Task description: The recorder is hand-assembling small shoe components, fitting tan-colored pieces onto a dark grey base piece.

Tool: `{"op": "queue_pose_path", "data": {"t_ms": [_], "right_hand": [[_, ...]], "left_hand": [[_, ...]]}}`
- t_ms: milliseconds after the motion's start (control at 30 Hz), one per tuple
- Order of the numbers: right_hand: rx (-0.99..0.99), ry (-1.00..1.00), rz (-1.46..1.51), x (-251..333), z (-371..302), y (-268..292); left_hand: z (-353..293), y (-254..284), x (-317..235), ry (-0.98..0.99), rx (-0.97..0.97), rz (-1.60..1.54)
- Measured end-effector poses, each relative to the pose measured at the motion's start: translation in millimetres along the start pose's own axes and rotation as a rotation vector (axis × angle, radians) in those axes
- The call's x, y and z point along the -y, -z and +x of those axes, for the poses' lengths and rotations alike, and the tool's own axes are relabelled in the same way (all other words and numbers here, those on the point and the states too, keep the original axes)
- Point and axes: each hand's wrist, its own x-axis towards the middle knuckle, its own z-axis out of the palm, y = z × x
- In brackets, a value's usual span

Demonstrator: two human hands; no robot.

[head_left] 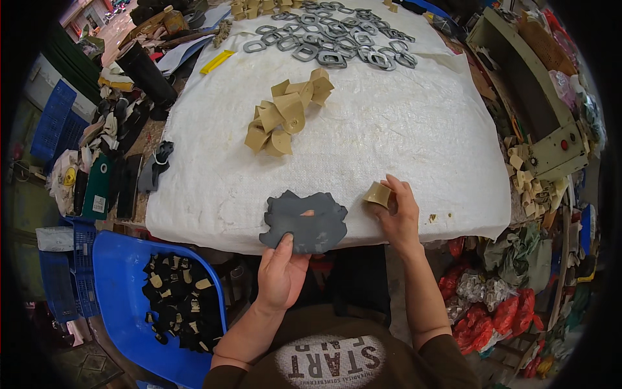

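Observation:
My left hand [282, 277] is closed on a dark grey sheet piece [295, 223], thumb on top at its lower edge. The piece looks like leather or cloth, has a wavy outline and a small slit near its middle. A fingertip shows through that slit. In my right hand [402, 219] a tan moulded shoe heel [376, 194] is pinched between thumb and fingers, just above the table to the right of the sheet. Farther off on the white-covered table [402, 136] lies a cluster of similar tan heels [285, 113].
Many grey rings [330, 39] spread over the table's far end, with a yellow strip [217, 62] to their left. Lower left, a blue tub [107, 285] holds black pieces with tan parts. Red bags [473, 327] lie lower right; a greenish metal machine [525, 84] flanks the right edge.

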Motion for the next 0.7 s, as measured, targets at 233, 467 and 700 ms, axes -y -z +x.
{"op": "queue_pose_path", "data": {"t_ms": [233,467,700], "right_hand": [[-0.209,0.247,-0.378,11.1,4.7,-2.0],[-0.247,0.071,0.405,70.4,-17.2,10.4],[-0.052,0.372,0.508,103.6,-26.5,-7.3]], "left_hand": [[-5.9,2.7,0.2,-0.028,0.079,-0.095],[-8.0,-2.0,1.2,-0.017,0.043,-0.071],[-9.5,-18.2,-1.2,0.000,0.166,0.010]]}}
